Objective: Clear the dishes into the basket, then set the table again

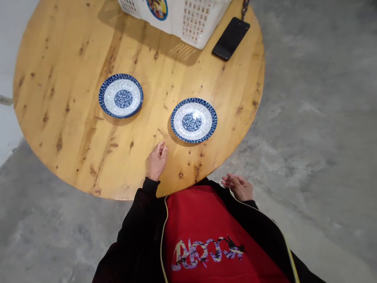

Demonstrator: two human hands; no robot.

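Observation:
Two blue-and-white patterned plates lie on a round wooden table (73,129). One plate (121,95) sits left of the middle, the other plate (193,120) lies nearer the front right. My left hand (157,160) rests on the tabletop just in front and left of the right plate, fingers curled loosely, holding nothing. Beyond the table's edge, my right hand (238,186) hovers by my waist with fingers stretched out flat, empty.
A white perforated plastic basket (191,19) with a round sticker stands at the far edge of the table. A black phone (231,38) lies beside it on the right. Grey concrete floor surrounds the table.

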